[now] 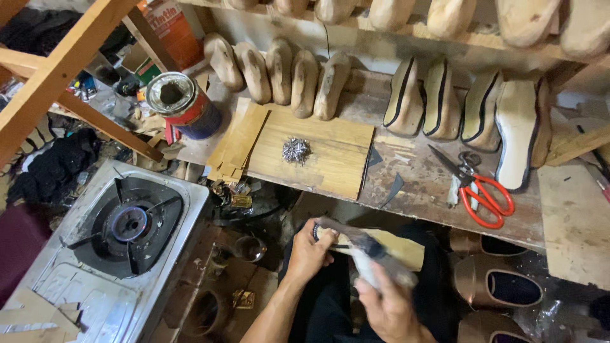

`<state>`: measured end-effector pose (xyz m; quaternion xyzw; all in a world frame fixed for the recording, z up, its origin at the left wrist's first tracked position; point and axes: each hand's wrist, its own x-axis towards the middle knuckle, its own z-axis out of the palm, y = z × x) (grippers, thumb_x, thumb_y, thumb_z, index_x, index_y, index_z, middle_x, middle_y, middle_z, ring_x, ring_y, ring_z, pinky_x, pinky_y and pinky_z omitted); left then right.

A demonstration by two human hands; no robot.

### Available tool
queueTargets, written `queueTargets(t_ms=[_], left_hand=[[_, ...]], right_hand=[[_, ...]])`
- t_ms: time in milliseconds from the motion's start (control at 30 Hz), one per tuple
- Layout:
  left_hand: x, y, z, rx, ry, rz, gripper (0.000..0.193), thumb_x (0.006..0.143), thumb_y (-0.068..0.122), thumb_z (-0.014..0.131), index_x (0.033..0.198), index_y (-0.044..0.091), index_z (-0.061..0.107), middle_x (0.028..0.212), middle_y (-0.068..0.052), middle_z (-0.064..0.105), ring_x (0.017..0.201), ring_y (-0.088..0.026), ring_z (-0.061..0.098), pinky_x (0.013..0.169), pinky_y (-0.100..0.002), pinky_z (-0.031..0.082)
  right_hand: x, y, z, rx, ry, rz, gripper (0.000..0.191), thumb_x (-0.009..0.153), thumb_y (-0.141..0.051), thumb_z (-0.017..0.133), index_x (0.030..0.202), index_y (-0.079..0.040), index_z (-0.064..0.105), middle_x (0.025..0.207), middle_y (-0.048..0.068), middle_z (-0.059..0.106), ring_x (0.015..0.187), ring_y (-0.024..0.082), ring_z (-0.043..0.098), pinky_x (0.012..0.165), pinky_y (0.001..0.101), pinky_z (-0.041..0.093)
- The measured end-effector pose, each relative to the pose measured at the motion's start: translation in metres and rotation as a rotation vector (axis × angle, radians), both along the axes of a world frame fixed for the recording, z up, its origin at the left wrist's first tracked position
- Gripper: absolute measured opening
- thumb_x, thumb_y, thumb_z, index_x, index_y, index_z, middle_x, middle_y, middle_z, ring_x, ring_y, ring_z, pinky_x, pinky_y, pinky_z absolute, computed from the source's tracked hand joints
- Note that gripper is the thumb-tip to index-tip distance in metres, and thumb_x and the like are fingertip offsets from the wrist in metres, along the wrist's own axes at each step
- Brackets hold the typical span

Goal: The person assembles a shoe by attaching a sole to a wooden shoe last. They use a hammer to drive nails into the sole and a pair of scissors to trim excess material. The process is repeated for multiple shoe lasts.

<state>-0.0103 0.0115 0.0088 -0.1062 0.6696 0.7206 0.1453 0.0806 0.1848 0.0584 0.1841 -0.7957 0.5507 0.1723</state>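
Gripping a shoe point(372, 251) on its wooden last, just below the counter point(432, 190) edge: our left hand point(308, 251) clamps the heel, right hand point(391, 308) closed on a blurred tool. Risk, imo: tool slips w/ fast strokes, nicking fingers.

Left hand point(309, 253): fingers curled in a closed grip, forearm bare, angled up from lower frame. Right hand point(389, 309): blurred, back toward camera, fingers folded closed, set just right of it.
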Motion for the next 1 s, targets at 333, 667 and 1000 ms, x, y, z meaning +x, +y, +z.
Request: queueTargets(t_ms=[333,667,1000], left_hand=[[0.001,0.0,-0.011,-0.004,-0.03,-0.025,0.025,0.092,0.013,0.066,0.115,0.003,0.063,0.073,-0.005,0.067,0.047,-0.011,0.06,0.041,-0.027,0.049],[0.002,0.001,-0.013,-0.006,-0.003,-0.034,0.024,0.095,0.016,0.066,0.113,0.001,0.062,0.074,-0.005,0.068,0.046,-0.012,0.061,0.041,-0.027,0.05],[0.001,-0.001,-0.002,-0.026,-0.035,-0.041,0.035,0.09,0.021,0.071,0.119,0.004,0.061,0.074,-0.006,0.069,0.045,-0.011,0.059,0.04,-0.026,0.048]], right_hand=[[0.016,0.021,-0.047,0.297,0.187,-0.087,0.04,0.101,-0.017,0.068,0.133,0.001,0.054,0.112,0.011,0.075,0.098,0.022,0.074,0.092,0.0362,0.058],[0.015,0.009,-0.009,-0.132,-0.295,-0.124,0.054,0.093,-0.014,0.07,0.144,0.0,0.06,0.095,0.012,0.073,0.075,0.024,0.068,0.068,0.0333,0.064],[0.026,0.037,-0.018,0.255,-0.12,-0.197,0.051,0.081,-0.012,0.077,0.13,-0.003,0.062,0.12,0.021,0.072,0.108,0.031,0.074,0.088,0.0384,0.058]])
